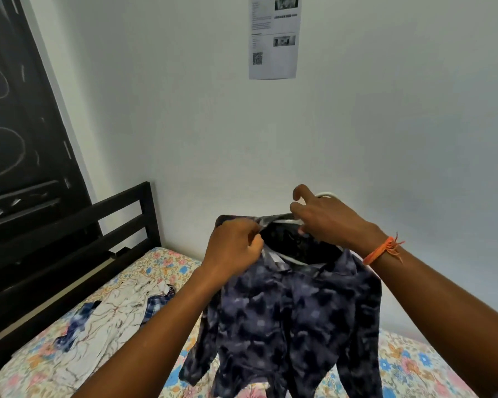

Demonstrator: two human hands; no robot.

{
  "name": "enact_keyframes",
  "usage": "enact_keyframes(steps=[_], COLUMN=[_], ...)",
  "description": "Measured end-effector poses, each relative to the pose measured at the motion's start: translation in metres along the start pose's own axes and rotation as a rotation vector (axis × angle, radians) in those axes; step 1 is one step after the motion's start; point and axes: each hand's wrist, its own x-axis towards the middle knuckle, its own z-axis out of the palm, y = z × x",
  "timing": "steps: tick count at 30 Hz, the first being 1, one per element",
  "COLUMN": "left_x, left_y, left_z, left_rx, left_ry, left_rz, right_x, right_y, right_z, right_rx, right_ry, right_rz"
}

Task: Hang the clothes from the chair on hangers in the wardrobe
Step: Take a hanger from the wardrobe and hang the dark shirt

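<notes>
A dark blue patterned shirt point(293, 320) hangs in the air over the bed, draped on a white hanger point(325, 194) whose hook shows just behind my right hand. My left hand point(233, 248) pinches the shirt's collar at its left side. My right hand point(328, 219) grips the hanger at its neck, with the fingers curled over the collar opening. The hanger's arms are mostly hidden inside the shirt. Neither a chair nor a wardrobe is in view.
A bed with a floral sheet point(408, 366) lies below, with a black headboard point(78, 248) at the left. Several crumpled clothes point(110, 320) lie on the sheet at the left. A printed paper point(273, 35) is stuck on the white wall ahead.
</notes>
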Motion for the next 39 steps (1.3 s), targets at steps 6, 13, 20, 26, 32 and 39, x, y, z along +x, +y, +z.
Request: enact_keyframes(steps=[6, 13, 20, 26, 32, 39], left_x=[0.018, 0.034, 0.044, 0.054, 0.057, 0.060], left_y=[-0.018, 0.009, 0.020, 0.033, 0.053, 0.075], left_z=[-0.005, 0.001, -0.003, -0.011, -0.005, 0.001], left_rx=[0.049, 0.118, 0.029, -0.040, 0.070, 0.110], left_ry=[0.058, -0.178, 0.045, 0.048, 0.115, 0.144], left_rz=[0.163, 0.267, 0.187, 0.177, 0.213, 0.174], right_x=[-0.006, -0.028, -0.081, -0.102, -0.106, -0.129], right_y=[0.005, 0.028, 0.036, 0.072, 0.072, 0.072], right_z=[-0.015, -0.025, -0.015, 0.005, 0.001, -0.007], right_rx=[-0.007, -0.001, 0.160, 0.730, 0.434, 0.612], right_ry=[0.045, 0.044, 0.645, 0.597, 0.492, 0.683], right_rz=[-0.065, -0.001, 0.127, 0.648, 0.503, 0.736])
